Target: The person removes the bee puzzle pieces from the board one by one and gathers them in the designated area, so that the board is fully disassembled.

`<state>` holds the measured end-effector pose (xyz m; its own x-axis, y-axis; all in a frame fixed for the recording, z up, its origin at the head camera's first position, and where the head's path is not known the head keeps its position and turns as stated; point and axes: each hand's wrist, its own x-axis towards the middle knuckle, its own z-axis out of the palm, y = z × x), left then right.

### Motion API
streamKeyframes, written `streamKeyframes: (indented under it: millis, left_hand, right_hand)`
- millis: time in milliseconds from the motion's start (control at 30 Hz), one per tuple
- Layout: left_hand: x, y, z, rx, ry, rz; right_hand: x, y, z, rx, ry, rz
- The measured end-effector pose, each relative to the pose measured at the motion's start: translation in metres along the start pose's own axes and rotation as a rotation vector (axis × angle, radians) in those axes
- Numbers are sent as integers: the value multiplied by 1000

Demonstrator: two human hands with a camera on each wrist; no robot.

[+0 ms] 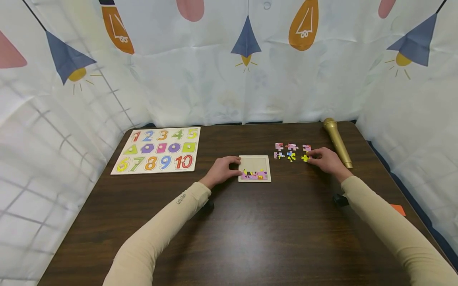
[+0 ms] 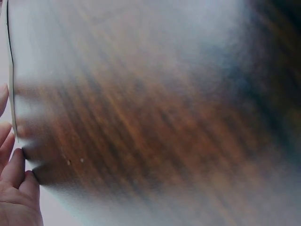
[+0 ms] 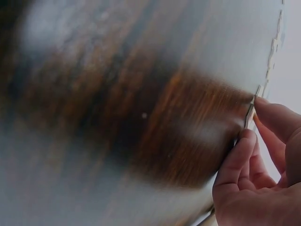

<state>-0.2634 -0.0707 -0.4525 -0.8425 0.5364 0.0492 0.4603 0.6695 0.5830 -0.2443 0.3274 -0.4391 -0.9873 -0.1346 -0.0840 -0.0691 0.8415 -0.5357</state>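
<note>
A square wooden puzzle tray (image 1: 255,162) lies mid-table, with pink, yellow and black puzzle pieces (image 1: 255,175) filling its lower part. At its left edge rests my left hand (image 1: 222,171), thumb and finger spread apart and touching the rim. The fingertips (image 2: 16,160) show at the left of the left wrist view, beside the tray's edge. To the right of the tray, several loose pieces (image 1: 291,147) lie in two rows. My right hand (image 1: 326,161) pinches a yellow puzzle piece (image 1: 305,158) at the row's right end; thumb and fingers (image 3: 244,146) hold its edge in the right wrist view.
A number-and-shape board (image 1: 155,151) lies at the back left. A gold microphone-shaped object (image 1: 338,142) lies at the back right, just beyond my right hand. An orange thing (image 1: 398,209) shows partly behind my right sleeve. A printed curtain (image 1: 214,87) hangs behind the table (image 1: 243,234).
</note>
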Motion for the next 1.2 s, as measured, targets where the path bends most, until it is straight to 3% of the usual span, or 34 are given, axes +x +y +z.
streamKeyframes:
  millis: [433, 833, 1200]
  left_hand:
    - [1, -2, 0, -3, 6, -7]
    - [-1, -1, -1, 0, 4, -2]
    - [-1, 3, -1, -13, 2, -8]
  right_hand:
    - [-1, -2, 1, 22, 30, -23]
    - [3, 1, 1, 1, -33, 4]
    - [2, -3, -6, 49, -27, -14]
